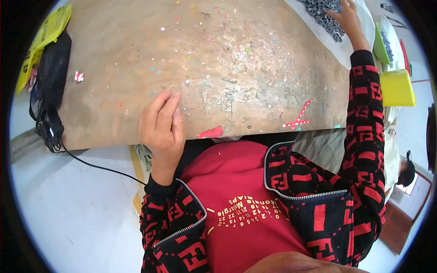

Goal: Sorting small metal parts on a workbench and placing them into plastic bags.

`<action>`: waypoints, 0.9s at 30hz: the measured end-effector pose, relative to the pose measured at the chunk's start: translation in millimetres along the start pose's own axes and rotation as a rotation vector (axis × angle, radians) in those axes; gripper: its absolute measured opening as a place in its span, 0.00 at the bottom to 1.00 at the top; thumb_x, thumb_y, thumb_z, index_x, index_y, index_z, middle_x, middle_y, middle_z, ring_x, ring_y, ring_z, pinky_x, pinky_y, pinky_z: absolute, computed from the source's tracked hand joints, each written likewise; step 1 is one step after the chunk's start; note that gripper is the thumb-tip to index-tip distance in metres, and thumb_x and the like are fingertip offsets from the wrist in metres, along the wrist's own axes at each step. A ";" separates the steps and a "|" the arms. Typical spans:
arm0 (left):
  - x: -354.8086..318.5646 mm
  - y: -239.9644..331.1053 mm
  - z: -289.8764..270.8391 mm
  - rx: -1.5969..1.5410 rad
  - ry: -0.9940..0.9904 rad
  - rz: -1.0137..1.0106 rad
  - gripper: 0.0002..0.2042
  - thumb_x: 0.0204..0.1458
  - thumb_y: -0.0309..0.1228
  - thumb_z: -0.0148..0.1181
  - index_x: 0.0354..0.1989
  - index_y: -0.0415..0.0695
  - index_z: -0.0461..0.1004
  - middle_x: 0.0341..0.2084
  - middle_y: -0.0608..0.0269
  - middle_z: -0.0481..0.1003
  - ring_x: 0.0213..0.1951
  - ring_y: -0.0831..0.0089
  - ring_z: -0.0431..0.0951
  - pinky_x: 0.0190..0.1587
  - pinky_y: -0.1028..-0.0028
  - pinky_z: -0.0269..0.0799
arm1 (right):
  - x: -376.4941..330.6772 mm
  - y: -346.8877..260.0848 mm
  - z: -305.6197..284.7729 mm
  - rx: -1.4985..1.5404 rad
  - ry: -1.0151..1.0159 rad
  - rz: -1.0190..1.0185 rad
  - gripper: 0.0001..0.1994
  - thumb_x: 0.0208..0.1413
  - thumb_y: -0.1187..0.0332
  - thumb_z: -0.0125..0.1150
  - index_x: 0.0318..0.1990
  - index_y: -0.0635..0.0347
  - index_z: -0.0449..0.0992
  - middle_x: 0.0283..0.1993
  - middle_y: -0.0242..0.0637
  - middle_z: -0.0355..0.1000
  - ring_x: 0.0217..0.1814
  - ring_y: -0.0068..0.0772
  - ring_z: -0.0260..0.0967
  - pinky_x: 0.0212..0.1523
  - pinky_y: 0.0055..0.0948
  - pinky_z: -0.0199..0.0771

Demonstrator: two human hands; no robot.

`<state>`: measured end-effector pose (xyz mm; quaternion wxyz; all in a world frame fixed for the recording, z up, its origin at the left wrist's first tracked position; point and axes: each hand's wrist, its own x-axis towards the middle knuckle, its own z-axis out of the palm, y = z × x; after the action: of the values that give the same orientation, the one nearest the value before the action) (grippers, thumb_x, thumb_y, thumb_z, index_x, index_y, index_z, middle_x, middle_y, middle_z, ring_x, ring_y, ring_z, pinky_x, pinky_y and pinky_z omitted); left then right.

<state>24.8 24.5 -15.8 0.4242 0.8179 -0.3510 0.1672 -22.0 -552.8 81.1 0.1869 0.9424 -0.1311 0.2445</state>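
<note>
My left hand (162, 120) rests at the table's near edge, left of the middle. Its fingers are curled and pressed together, and whatever lies within them, if anything, is hidden. At the far right, my right hand (349, 20) reaches over a pile of small dark grey rings (318, 14) on a white sheet (342, 51). The thumb of that hand stands apart from the fingers, and I see nothing held in it. Its fingertips are partly cut off by the upper edge of the view.
The worn wooden table (136, 59) carries scattered coloured specks and red dotted strips (298, 120). A black mesh pouch (54, 68) with a cable and a yellow bag (45, 32) lie at the left edge. Beside my right arm are a yellow container (397, 88) and a green tray (382, 45). Another person (406, 173) is at the far right.
</note>
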 end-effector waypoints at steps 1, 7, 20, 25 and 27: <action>1.8 -0.8 0.6 -0.007 0.003 0.001 0.16 0.47 0.16 0.64 0.46 0.43 0.82 0.45 0.56 0.80 0.42 0.59 0.80 0.44 0.66 0.74 | -0.1 1.6 1.9 -0.007 0.001 -0.001 0.28 0.50 0.69 0.70 0.61 0.57 0.72 0.55 0.51 0.75 0.57 0.55 0.72 0.59 0.44 0.73; -5.9 -1.3 -9.9 0.005 -0.022 -0.018 0.16 0.48 0.17 0.64 0.46 0.43 0.82 0.45 0.57 0.80 0.42 0.60 0.80 0.44 0.66 0.74 | -22.4 -119.4 3.9 0.242 -0.233 -0.226 0.23 0.49 0.70 0.61 0.56 0.55 0.73 0.53 0.49 0.73 0.51 0.55 0.74 0.51 0.46 0.76; -2.7 -0.1 -6.1 0.015 -0.006 0.037 0.17 0.48 0.17 0.63 0.47 0.43 0.81 0.44 0.57 0.80 0.41 0.60 0.80 0.43 0.66 0.74 | -30.2 -74.0 1.9 0.222 -0.258 -0.171 0.08 0.58 0.70 0.59 0.44 0.58 0.77 0.42 0.44 0.76 0.46 0.49 0.75 0.44 0.44 0.75; -1.2 -5.9 -1.6 0.000 -0.016 0.012 0.19 0.47 0.17 0.63 0.49 0.44 0.80 0.46 0.55 0.79 0.44 0.59 0.79 0.45 0.64 0.74 | -61.5 -150.0 -60.5 0.322 -0.179 -0.420 0.05 0.57 0.75 0.56 0.41 0.59 0.75 0.33 0.41 0.73 0.38 0.49 0.73 0.37 0.43 0.68; 9.1 4.7 1.5 -0.023 -0.075 0.028 0.22 0.47 0.18 0.63 0.54 0.46 0.79 0.53 0.55 0.75 0.51 0.55 0.76 0.51 0.61 0.72 | -80.2 -169.7 -88.2 0.332 -0.195 -0.413 0.05 0.57 0.76 0.57 0.40 0.59 0.75 0.32 0.40 0.72 0.37 0.47 0.72 0.36 0.41 0.66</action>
<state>27.7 17.4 -8.7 0.4177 0.8137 -0.3798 0.1382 -68.8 -351.6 62.9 0.0623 0.9859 0.0882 0.1278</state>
